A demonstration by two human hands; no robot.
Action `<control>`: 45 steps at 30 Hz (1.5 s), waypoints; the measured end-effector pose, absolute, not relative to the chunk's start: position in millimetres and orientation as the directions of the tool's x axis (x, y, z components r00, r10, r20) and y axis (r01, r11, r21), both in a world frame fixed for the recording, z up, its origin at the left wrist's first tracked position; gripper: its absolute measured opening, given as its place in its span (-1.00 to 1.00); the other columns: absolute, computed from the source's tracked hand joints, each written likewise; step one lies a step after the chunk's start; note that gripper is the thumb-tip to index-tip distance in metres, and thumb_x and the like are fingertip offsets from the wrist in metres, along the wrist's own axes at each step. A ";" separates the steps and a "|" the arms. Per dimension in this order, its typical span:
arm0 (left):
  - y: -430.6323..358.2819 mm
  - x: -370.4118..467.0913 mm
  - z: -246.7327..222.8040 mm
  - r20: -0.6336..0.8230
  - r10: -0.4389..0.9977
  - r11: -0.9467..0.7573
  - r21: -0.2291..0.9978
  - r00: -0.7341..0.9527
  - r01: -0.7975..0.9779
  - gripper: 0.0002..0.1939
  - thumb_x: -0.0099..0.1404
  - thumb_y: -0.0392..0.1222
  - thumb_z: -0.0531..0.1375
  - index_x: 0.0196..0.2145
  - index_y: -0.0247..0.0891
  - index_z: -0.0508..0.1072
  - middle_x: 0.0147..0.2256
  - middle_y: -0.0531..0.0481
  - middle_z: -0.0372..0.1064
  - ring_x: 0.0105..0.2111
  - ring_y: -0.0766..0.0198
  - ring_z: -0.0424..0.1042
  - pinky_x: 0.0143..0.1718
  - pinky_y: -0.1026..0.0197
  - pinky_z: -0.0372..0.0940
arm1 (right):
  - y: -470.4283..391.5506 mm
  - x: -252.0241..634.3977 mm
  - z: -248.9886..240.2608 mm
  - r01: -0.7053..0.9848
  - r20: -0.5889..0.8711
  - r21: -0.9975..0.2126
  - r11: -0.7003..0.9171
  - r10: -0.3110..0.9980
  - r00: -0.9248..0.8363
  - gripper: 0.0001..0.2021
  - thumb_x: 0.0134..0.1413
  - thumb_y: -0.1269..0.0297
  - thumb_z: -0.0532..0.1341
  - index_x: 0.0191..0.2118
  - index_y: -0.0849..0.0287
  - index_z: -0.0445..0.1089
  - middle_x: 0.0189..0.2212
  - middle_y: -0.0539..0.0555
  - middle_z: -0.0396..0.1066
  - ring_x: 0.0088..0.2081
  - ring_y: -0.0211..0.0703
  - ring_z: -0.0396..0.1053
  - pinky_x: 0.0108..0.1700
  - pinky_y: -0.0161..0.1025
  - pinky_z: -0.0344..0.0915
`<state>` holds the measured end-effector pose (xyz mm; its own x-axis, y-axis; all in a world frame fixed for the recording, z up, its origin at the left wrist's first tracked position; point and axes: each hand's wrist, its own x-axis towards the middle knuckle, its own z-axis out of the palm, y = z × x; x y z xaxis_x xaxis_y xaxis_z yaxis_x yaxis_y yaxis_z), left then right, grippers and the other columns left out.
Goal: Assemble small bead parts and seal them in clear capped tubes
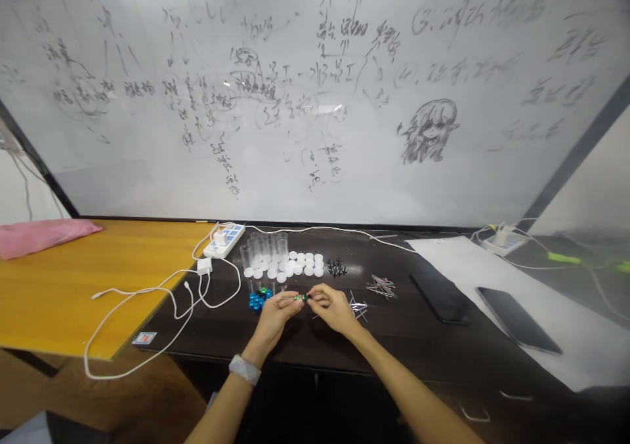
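My left hand (278, 313) pinches a thin rod with a small shiny green piece (302, 298) near its right end. Fingertip to fingertip with it, my right hand (331, 305) is closed on a small black piece (309, 296) at that end; whether the two parts are joined is too small to tell. Left of my hands lie shiny blue balls (255, 302) with some green ones (266, 292). Beyond them stand clear tubes (270, 244) beside round white caps (309, 263). Small black star-like pieces (337, 267) form a pile. Thin pale sticks (359, 308) lie right of my right hand.
A bundle of thin pins or sticks (382, 286) lies farther right, then two dark phones (438, 298), one on white paper (447, 254). A power strip (225, 241) and looping white cables (172, 291) occupy the left. The whiteboard (275, 188) rises behind the dark table (211, 332).
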<state>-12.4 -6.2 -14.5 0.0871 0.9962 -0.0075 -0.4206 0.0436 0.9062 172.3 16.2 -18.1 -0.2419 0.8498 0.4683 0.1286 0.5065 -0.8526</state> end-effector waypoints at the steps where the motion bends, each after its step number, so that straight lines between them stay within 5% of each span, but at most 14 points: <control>1: -5.8 -12.3 -15.2 -0.005 0.996 0.042 0.908 0.089 -0.417 -0.59 -0.07 -0.19 0.53 -0.26 -0.33 0.57 -0.30 -0.12 0.62 -0.28 0.19 0.58 -0.10 0.18 0.40 | 15.8 172.4 -17.8 0.140 0.470 -0.848 0.511 0.848 -0.244 -0.82 0.10 0.17 0.30 -0.22 0.14 0.51 -0.35 0.05 0.53 -0.32 -0.13 0.54 -0.27 -0.18 0.56; 24: -5.7 -12.3 -18.1 0.024 0.996 0.010 0.935 0.090 -0.355 -0.64 -0.04 -0.21 0.51 -0.26 -0.32 0.58 -0.33 -0.10 0.61 -0.31 0.22 0.55 -0.19 0.23 0.37 | 16.9 173.2 -22.7 0.124 0.656 -0.717 0.686 0.724 -0.214 -0.84 0.15 0.16 0.32 -0.26 0.12 0.57 -0.26 0.13 0.52 -0.26 -0.12 0.53 -0.25 -0.21 0.57; 33: -5.8 -12.7 -17.9 0.028 0.996 0.002 0.938 0.082 -0.347 -0.62 -0.04 -0.18 0.51 -0.25 -0.32 0.59 -0.30 -0.12 0.61 -0.29 0.20 0.55 -0.18 0.23 0.37 | 19.4 171.3 -27.6 0.026 0.403 -0.909 0.415 0.895 -0.189 -0.72 0.03 0.06 0.39 -0.28 0.18 0.51 -0.47 0.05 0.57 -0.42 -0.09 0.56 -0.31 -0.19 0.54; 40: -6.1 -13.4 -16.0 0.008 0.997 0.023 0.920 0.077 -0.392 -0.61 -0.04 -0.16 0.51 -0.24 -0.32 0.60 -0.28 -0.13 0.61 -0.26 0.19 0.56 -0.11 0.19 0.38 | 15.1 171.1 -22.8 0.039 0.382 -0.915 0.402 0.891 -0.244 -0.62 -0.02 0.06 0.41 -0.12 0.17 0.49 -0.33 0.10 0.59 -0.28 -0.04 0.58 -0.21 -0.15 0.54; 45: -5.6 -13.3 -17.6 0.007 0.996 0.028 0.922 0.090 -0.385 -0.63 -0.04 -0.19 0.51 -0.26 -0.32 0.59 -0.29 -0.13 0.62 -0.27 0.20 0.56 -0.14 0.22 0.38 | 15.4 170.5 -24.4 0.043 0.340 -0.932 0.360 0.907 -0.248 -0.65 0.11 -0.04 0.30 -0.25 0.19 0.47 -0.45 0.08 0.56 -0.43 -0.10 0.56 -0.33 -0.20 0.53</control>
